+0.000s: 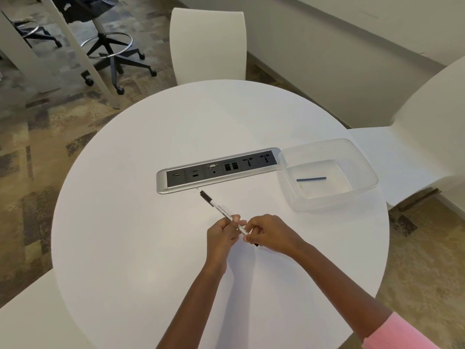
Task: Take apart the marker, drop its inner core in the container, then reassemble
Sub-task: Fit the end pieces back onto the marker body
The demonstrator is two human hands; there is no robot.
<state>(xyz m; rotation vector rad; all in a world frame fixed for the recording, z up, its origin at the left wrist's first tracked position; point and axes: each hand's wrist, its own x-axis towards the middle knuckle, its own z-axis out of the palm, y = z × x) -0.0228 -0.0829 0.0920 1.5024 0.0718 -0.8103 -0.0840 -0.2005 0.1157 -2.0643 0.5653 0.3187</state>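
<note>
A thin white marker (218, 205) with a black tip pointing up and left is held over the round white table (141, 222). My left hand (222, 234) grips the barrel near its middle. My right hand (269, 235) pinches the barrel's near end, and a small dark piece shows just under its fingers. A clear plastic container (286, 187) stands at the table's right edge. Inside it lies a dark blue inner core (311, 179), flat on the bottom.
A grey power and data socket strip (219, 170) is set into the table between my hands and the container. White chairs (208, 44) stand behind and to the right. A black office stool (110, 46) stands on the carpet at the far left.
</note>
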